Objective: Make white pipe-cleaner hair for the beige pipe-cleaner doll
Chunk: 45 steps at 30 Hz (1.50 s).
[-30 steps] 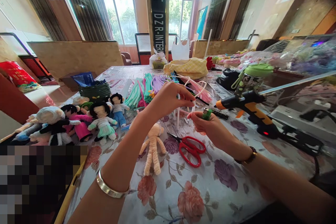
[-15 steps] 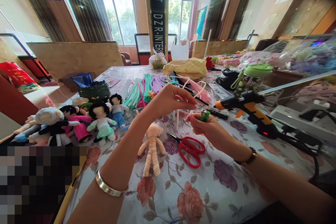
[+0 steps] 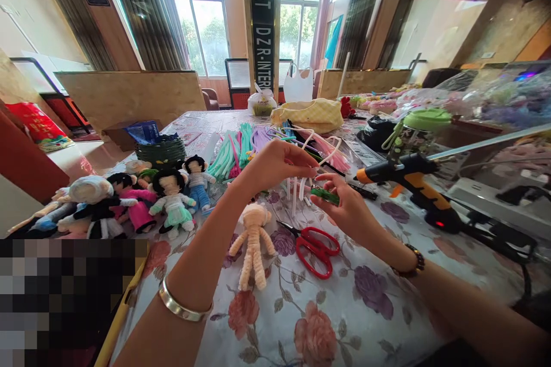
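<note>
My left hand [image 3: 282,160] reaches over the table with fingertips pinched, apparently on a thin cream-white pipe cleaner [image 3: 336,152] whose bent length loops up behind them. Close beside it, my right hand [image 3: 346,203] holds a green lighter [image 3: 325,195] lying sideways in the fingers; no flame shows. Below the hands, a peach crocheted-looking doll body [image 3: 253,246] lies flat on the flowered tablecloth. Red-handled scissors [image 3: 316,249] rest to its right, blades pointing towards the doll. White pipe cleaner pieces [image 3: 295,195] show under my left fingers.
Several finished dolls [image 3: 170,200] sit at the left before a dark green basket [image 3: 161,152]. Colourful pipe cleaner bundles [image 3: 232,149] lie behind my hands. On the right are a black-and-orange glue gun [image 3: 413,180], a green-lidded bottle [image 3: 426,120] and a white power strip [image 3: 486,195].
The lighter has turned in my right hand, its metal top no longer facing up, and the right fingers have lifted nearer the left fingertips. The view has shifted slightly.
</note>
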{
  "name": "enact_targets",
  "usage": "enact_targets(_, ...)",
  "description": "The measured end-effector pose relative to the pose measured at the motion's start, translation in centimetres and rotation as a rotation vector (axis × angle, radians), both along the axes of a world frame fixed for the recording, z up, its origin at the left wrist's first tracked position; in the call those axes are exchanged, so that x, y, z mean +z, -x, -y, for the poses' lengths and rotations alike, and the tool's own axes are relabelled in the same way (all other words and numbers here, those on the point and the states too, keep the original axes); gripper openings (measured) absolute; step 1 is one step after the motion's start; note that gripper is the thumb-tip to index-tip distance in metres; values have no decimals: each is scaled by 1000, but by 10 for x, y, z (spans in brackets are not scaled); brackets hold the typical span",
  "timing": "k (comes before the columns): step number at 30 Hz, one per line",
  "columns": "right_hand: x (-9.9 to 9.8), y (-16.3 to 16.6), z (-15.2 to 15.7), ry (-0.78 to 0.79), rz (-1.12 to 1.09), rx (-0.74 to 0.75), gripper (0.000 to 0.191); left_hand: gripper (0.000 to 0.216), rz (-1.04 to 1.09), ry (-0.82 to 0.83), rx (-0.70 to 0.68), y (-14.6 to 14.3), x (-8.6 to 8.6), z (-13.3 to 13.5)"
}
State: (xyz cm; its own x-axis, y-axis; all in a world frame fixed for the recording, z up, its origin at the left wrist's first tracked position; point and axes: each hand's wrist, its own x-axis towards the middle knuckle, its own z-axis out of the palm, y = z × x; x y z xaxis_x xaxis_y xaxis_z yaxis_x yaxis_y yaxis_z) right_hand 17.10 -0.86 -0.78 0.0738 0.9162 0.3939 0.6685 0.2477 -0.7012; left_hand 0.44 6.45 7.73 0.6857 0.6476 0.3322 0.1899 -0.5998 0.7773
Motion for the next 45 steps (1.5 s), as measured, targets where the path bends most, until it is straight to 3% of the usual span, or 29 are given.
enact_targets(5,-13,-11,-7,34,585,-166,25,13,-51,-38,139,9,5,-2)
enact_targets(11,-14,-13,-5,73,854,-211,26,10,-64,-15,199,17,4,-10)
enact_targets(14,-6,-6,-1,-46,732,-147,21,11,-83,-28,206,20,2,-15)
enact_targets(16,-1,1,3,-103,554,33,20,11,-109,-67,228,22,1,-17)
enact_targets(19,0,11,11,-13,410,242,36,9,-157,-144,312,24,0,-18)
enact_targets(25,-8,18,18,156,498,235,37,9,-272,-224,481,27,-2,-17)
enact_targets(31,7,21,26,266,549,124,22,10,-355,-210,560,30,0,-16)
enact_targets(37,9,24,37,253,696,233,19,9,-375,-184,601,33,0,-18)
enact_targets(42,10,22,28,347,374,177,7,10,-305,-125,595,34,0,-21)
enact_targets(45,11,17,20,218,61,212,9,12,-251,-53,617,34,2,-20)
